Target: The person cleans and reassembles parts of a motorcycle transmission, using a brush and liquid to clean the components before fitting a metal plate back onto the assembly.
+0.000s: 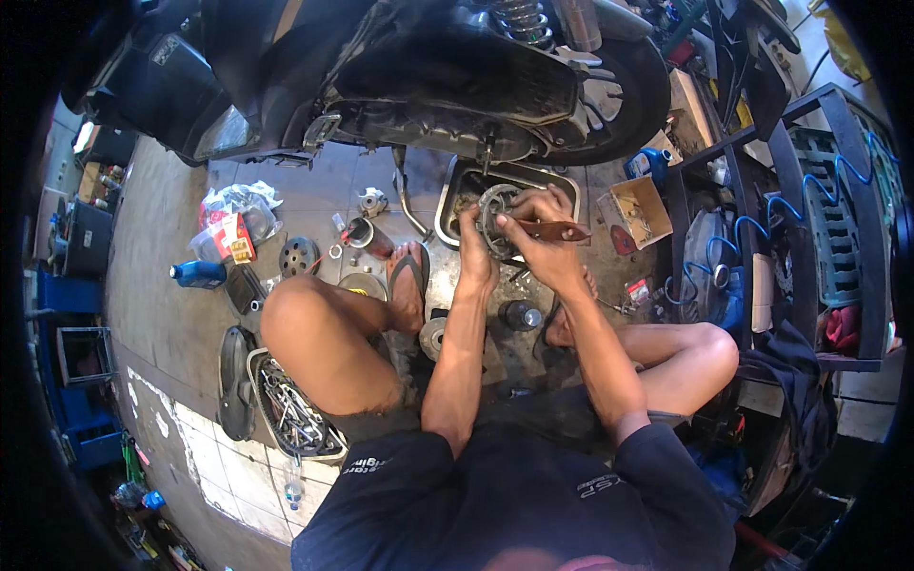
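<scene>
Centrally, metal part (489, 228) in hands (480, 249) (546, 251), near tray (445, 206), basket (256, 381) of tools (291, 404).

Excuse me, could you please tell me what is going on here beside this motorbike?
A person sits facing a motorbike and holds a round part. The left grip has its left edge; the right grip is against its right side and also holds a brown handle, whose other end is hidden. A metal tray lies below, next to the motorbike.

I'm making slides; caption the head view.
Left hand and right hand holding a round, dark metal part by a rectangular silver metal tray, near a black motorcycle.
</scene>
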Action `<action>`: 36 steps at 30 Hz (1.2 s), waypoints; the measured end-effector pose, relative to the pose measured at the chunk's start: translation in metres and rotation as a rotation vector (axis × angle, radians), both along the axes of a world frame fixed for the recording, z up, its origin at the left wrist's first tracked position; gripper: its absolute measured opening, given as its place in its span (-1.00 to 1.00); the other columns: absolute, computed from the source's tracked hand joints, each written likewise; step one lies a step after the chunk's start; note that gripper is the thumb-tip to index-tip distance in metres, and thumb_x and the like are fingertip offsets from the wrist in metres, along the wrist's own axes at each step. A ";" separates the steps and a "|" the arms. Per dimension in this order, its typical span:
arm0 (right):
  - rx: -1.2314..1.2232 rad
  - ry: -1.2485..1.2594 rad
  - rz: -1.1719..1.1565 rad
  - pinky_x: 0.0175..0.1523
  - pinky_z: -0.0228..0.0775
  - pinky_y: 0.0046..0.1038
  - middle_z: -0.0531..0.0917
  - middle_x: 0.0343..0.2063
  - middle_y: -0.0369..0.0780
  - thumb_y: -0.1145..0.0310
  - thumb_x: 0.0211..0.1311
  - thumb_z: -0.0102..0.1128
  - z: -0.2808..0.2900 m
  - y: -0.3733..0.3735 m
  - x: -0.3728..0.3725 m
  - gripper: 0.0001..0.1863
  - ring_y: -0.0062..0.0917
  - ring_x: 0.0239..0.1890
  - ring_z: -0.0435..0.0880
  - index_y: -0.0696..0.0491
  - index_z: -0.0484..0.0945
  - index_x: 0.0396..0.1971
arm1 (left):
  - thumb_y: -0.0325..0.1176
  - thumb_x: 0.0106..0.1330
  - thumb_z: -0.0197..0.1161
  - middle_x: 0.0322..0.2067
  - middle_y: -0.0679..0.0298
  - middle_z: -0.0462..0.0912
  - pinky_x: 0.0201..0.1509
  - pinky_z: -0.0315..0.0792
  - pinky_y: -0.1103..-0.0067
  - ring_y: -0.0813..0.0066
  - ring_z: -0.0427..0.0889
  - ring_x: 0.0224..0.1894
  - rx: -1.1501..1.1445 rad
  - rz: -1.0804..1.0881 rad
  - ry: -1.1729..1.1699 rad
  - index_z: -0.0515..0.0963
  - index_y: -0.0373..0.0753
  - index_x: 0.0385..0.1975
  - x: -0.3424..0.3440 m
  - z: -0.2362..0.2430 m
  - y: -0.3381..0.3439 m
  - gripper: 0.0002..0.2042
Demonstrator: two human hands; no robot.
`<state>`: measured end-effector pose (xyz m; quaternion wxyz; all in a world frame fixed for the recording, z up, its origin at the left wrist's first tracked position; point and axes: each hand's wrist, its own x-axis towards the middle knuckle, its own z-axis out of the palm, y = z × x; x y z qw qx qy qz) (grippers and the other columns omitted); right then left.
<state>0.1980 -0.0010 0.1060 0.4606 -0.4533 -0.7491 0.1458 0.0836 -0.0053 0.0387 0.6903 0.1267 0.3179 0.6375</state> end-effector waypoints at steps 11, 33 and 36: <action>-0.001 -0.023 -0.014 0.31 0.17 -0.13 0.65 -0.42 -0.26 0.31 0.11 0.46 0.009 0.005 0.013 -0.76 -0.41 -0.15 0.61 0.10 0.57 -0.54 | 0.09 0.45 -0.21 0.03 0.18 0.62 0.19 0.43 0.29 0.27 0.58 0.08 -0.032 0.172 -0.155 0.52 -0.23 0.08 -0.001 -0.014 0.002 -0.45; -0.102 -0.129 -0.283 0.19 0.36 -0.17 0.67 -0.46 -0.15 0.31 0.07 0.41 0.003 0.008 0.016 -0.76 -0.17 -0.27 0.61 0.13 0.53 -0.49 | -0.02 0.39 -0.12 0.08 0.19 0.60 0.30 0.42 0.29 0.28 0.58 0.14 0.089 0.456 -0.244 0.45 -0.20 0.11 0.006 -0.029 0.007 -0.52; -0.191 0.156 -0.175 0.26 0.29 -0.17 0.73 -0.44 -0.21 0.31 0.07 0.41 0.004 0.009 0.011 -0.78 -0.25 -0.24 0.66 0.11 0.58 -0.45 | -0.10 0.44 -0.15 0.02 0.21 0.54 0.31 0.38 0.34 0.33 0.54 0.14 0.090 0.473 -0.166 0.37 -0.19 0.05 0.010 -0.026 0.004 -0.63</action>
